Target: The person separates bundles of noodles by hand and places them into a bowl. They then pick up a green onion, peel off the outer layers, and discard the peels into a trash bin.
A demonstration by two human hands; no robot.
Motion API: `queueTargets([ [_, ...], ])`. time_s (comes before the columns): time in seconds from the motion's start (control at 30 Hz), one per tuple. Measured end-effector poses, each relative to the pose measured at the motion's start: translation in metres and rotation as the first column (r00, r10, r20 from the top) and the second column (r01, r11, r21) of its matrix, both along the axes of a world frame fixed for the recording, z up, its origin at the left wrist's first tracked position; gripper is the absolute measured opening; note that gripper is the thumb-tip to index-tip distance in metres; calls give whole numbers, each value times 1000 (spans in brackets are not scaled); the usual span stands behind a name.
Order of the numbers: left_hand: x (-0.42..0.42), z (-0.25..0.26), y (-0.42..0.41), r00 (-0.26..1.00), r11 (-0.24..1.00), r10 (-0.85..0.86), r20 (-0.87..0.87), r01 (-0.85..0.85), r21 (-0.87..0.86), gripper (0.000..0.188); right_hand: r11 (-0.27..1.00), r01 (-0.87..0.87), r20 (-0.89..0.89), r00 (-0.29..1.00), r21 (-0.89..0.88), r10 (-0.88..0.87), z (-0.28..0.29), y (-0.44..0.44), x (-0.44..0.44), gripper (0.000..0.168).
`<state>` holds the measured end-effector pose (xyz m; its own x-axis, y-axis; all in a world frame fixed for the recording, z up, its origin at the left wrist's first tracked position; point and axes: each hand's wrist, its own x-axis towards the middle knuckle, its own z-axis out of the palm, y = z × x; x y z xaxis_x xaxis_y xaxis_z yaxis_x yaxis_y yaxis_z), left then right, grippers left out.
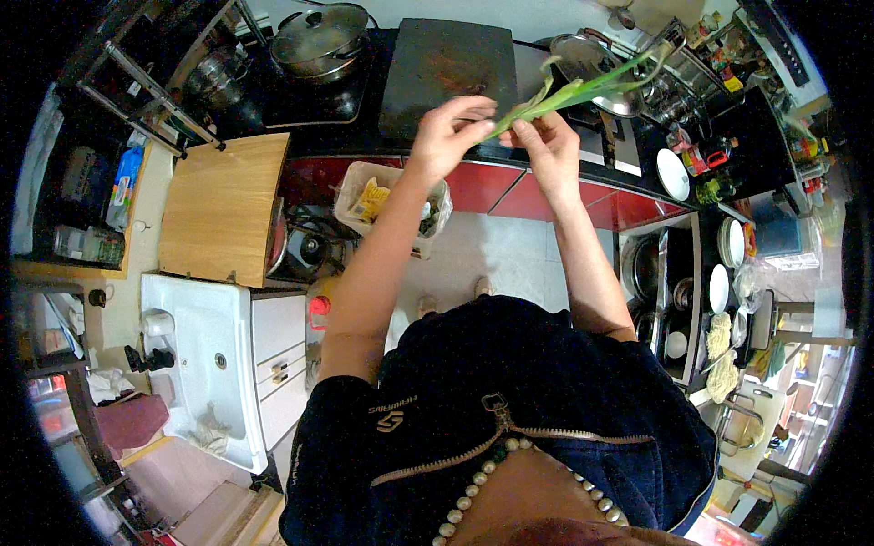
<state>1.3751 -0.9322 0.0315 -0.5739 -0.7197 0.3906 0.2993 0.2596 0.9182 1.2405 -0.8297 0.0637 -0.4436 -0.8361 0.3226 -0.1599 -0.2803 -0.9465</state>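
Note:
A green scallion (556,99) stretches from my left hand up to the right, its leaf tips over a lidded pan (608,61). Pinched between the thumb and fingers of my right hand (552,151) is its lower stalk. My left hand (447,136) has thumb and fingers at the pale bottom end, where the grip is partly hidden. A withered leaf curls up from the stalk. Both hands are over the front edge of the black counter, close to a dark square board (447,75).
A lined trash bin (348,211) with waste inside stands on the floor below my left forearm. A steaming lidded pot (317,44) sits at the back left. To the left are a wooden panel (218,205) and a white sink (198,321); an open drawer (689,293) juts out right.

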Motion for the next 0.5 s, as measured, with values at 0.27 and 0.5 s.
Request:
queueTargets([
  [0.27,-10,19,12,993,991,67,-100,-55,119,9,999,-10,-58,998,41,12,-1,3,10,13],
  [0.5,4,-14,3,949,910,316,8,-305,280,11,999,-34,21,999,20,34,3,7,12,17],
])
